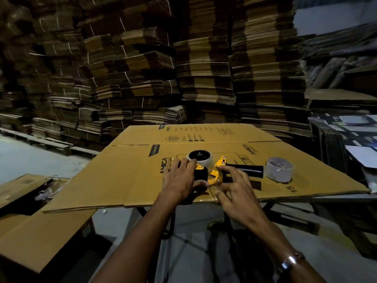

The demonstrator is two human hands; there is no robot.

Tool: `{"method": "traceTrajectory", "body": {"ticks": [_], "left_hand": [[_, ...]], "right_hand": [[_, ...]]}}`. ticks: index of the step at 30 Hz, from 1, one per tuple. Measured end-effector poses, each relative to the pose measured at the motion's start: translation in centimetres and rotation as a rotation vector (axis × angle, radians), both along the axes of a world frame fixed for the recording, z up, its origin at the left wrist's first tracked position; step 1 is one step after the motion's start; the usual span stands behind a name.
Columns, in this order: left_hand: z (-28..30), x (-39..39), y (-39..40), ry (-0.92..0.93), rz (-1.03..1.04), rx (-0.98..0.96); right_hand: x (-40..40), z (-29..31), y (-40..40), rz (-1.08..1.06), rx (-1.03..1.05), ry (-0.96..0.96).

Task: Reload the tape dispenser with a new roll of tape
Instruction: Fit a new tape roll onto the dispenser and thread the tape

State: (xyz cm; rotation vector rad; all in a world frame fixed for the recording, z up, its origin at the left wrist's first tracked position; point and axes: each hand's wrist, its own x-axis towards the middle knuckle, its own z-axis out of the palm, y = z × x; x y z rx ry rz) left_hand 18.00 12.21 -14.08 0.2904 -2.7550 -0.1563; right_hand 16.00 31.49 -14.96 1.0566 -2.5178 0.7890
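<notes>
Both grips, left hand [179, 180] and right hand [236, 187], open-fingered on the tape dispenser [214, 170] atop flattened cardboard [126, 180], stacked cartons [142, 68] behind.

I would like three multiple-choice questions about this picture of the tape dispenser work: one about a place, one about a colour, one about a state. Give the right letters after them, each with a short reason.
1. Where does the loose roll of tape lie?
A. on the floor
B. on the flat cardboard sheet, right of the dispenser's handle
C. in the left hand

2. What colour is the frame of the tape dispenser?
A. yellow
B. blue
C. green

3. How is the dispenser at this moment?
A. lifted in the air
B. hanging on a wall
C. lying on the cardboard with both hands on it

Answers:
1 B: the roll rests on the sheet beside the black handle, touched by no hand.
2 A: the metal parts between the hands are yellow.
3 C: the left hand and the right hand rest on it where it lies.
</notes>
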Motion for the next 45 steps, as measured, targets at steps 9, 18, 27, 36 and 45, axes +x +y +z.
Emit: {"method": "traceTrajectory", "body": {"ticks": [9, 18, 27, 36, 45], "left_hand": [[-0.2, 0.0, -0.1, -0.003, 0.003, -0.013], [0.0, 0.0, 0.1, -0.031, 0.010, -0.018], [0.6, 0.6, -1.1, -0.056, -0.170, 0.271], [-2.3, 6.5, 1.4, 0.374, -0.282, 0.371], [-3.8, 8.1, 3.3, 0.385, -0.252, 0.307]], "right_hand": [[1.3, 0.1, 0.5, -0.007, 0.002, 0.038], [2.5, -0.6, 0.2, -0.015, -0.019, 0.103], [3.5, -0.6, -0.3, -0.069, 0.025, 0.109], [4.4, -0.3, -1.3, -0.141, 0.061, 0.124], [5.3, 0.8, -2.9, -0.142, 0.131, 0.094]]}}
